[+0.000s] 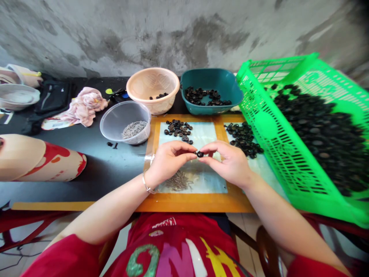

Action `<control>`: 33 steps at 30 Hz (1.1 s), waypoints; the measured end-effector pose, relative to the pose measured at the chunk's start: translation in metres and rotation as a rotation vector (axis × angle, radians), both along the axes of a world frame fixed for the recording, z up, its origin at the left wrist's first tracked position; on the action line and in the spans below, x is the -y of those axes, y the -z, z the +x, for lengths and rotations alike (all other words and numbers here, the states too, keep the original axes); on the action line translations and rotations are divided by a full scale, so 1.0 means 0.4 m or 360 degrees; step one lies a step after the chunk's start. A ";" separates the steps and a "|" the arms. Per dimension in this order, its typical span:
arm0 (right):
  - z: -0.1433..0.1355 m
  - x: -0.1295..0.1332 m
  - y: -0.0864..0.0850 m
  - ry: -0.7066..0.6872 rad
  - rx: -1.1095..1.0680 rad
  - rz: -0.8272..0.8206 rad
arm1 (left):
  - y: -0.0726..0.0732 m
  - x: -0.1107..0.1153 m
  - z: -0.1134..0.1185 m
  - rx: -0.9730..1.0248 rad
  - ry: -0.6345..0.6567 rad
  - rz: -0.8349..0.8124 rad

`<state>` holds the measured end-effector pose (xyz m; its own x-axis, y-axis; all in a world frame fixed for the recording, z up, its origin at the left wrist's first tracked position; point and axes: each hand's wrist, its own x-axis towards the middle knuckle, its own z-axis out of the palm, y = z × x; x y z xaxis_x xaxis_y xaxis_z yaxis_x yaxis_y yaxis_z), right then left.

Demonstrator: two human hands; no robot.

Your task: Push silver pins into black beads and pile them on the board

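My left hand (175,159) and my right hand (227,161) meet above the work mat, fingertips pinched on one small black round part (199,154). Both hands are closed on it, and the fingers partly cover it. Below my left hand lies a heap of thin metal pins (179,181), partly hidden by that hand. Just beyond the hands a loose group of small black parts (178,129) rests on the mat. A second pile of black parts (245,138) lies beyond my right hand.
A clear tub (107,127) of pins stands left, with a peach basin (132,86) and a teal basin (236,96) behind. A green crate (268,138) full of black parts borders the right. A printed cylinder (52,161) lies left, near a pink cloth (86,105).
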<state>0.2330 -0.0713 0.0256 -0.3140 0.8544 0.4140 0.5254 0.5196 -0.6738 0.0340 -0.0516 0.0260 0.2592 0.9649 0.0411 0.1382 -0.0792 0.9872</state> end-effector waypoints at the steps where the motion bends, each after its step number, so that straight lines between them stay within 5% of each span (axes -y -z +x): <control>1: 0.000 0.000 0.000 0.0000 0.0001 -0.0004 | 0.000 0.000 0.000 0.0002 -0.0001 -0.0005; 11: -0.011 0.005 0.005 -0.0036 -0.0132 -0.0105 | 0.014 -0.003 0.001 0.0286 0.0091 -0.0355; 22: -0.027 0.013 0.012 -0.0127 -0.0679 -0.0521 | 0.013 -0.008 -0.002 0.0658 0.0383 -0.0802; 33: -0.017 0.004 0.016 -0.0340 -0.0374 -0.0073 | 0.025 -0.003 0.002 0.0953 0.0439 -0.1029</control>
